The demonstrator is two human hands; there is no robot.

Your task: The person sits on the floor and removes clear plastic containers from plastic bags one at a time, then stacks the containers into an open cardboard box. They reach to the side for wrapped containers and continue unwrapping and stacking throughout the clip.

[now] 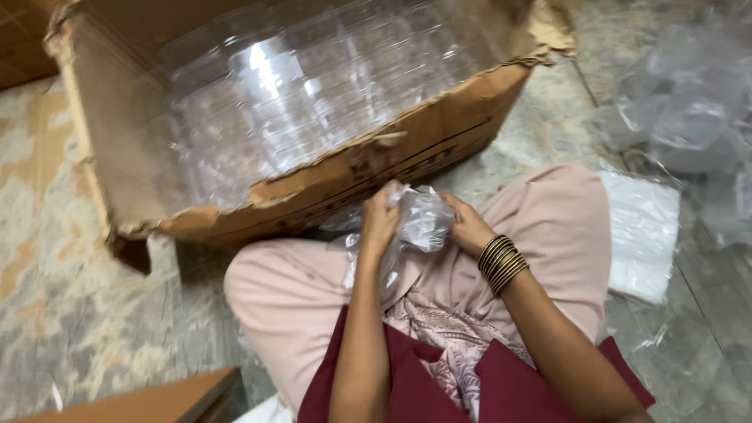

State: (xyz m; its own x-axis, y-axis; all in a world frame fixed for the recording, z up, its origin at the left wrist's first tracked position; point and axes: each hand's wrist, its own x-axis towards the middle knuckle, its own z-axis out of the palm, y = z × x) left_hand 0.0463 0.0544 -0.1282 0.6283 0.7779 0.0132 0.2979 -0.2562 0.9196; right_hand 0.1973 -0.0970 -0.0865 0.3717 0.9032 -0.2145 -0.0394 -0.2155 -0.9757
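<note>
A crumpled clear bag (423, 219) is held over the lap, gripped from both sides: the left hand (381, 219) is closed on its left edge and the right hand (468, 229) on its right, a stack of bangles (503, 264) being worn at that wrist. A torn carton (329, 188) of clear plastic containers (313, 94), blurred and perhaps jars, is seen just ahead on the floor (78, 313). More plastic wrap (644, 227) is spread beside the right knee.

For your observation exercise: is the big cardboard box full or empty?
Full or nearly so: the cardboard box is open, its torn flaps spread, and clear plastic containers fill the visible inside up to the rim.
</note>
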